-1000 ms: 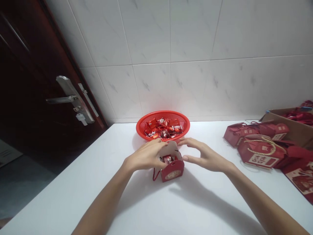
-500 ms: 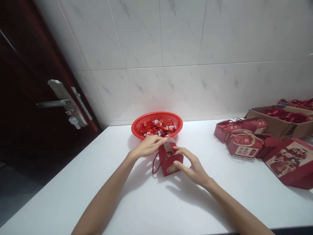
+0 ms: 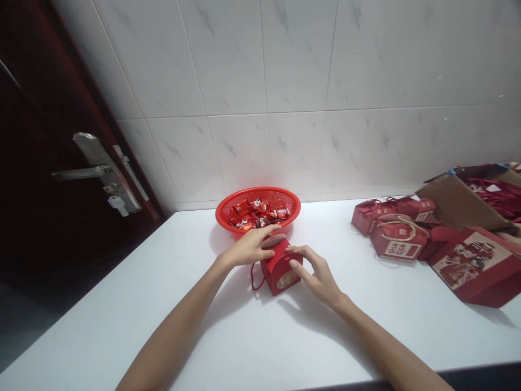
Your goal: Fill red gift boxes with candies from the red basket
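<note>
A small red paper gift box [image 3: 288, 278] stands upright on the white table, a pale printed emblem on its front and a red cord handle [image 3: 258, 278] hanging at its left. My left hand [image 3: 253, 245] holds the box's rear rounded flap, thumb in front and fingers behind. At the front flap, my right hand [image 3: 316, 271] grips with thumb and index finger. Red panels lie across the top between the flaps, hiding the inside. Just behind the box sits a red plastic basket [image 3: 223, 216] of red-wrapped sweets [image 3: 260, 209].
To the right stand several red gift boxes [image 3: 396, 241], one with a rope handle, and a larger printed red box [image 3: 478, 266]. Behind them a tilted cardboard carton [image 3: 451, 198] holds dark red items. What looks like another person's hand [image 3: 512, 238] shows at the right edge.
The top panels of the gift box have folded in over its opening, covering the contents. The cardboard carton at the right has tilted, and the view has shifted slightly.
</note>
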`<state>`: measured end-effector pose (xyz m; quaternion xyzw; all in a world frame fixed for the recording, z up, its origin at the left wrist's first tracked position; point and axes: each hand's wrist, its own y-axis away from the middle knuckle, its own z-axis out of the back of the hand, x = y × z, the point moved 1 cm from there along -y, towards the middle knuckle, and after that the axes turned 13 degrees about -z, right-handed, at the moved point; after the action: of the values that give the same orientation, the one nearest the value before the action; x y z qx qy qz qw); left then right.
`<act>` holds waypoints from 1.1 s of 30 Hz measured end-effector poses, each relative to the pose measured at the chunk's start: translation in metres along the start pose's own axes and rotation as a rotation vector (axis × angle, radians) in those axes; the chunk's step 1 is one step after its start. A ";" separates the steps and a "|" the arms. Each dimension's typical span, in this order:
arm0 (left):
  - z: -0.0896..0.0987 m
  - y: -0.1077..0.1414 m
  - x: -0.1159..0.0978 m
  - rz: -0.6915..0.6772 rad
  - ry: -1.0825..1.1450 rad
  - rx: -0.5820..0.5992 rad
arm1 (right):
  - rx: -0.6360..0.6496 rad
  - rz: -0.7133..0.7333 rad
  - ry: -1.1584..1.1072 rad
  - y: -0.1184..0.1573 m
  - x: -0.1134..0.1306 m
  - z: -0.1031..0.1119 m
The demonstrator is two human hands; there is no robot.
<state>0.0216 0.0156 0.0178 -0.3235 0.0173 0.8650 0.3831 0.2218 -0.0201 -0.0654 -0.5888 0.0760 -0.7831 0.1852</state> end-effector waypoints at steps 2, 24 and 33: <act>-0.002 -0.001 -0.001 0.020 -0.029 -0.013 | -0.014 0.000 0.011 0.000 -0.002 -0.001; -0.011 -0.004 0.006 0.017 0.009 0.084 | -0.130 -0.344 -0.176 -0.019 -0.032 0.004; -0.012 -0.005 0.010 -0.034 0.079 0.112 | 0.028 -0.413 -0.123 -0.023 -0.027 0.012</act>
<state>0.0266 0.0221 0.0039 -0.3356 0.0753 0.8427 0.4142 0.2353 0.0128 -0.0782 -0.6359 -0.0685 -0.7680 0.0335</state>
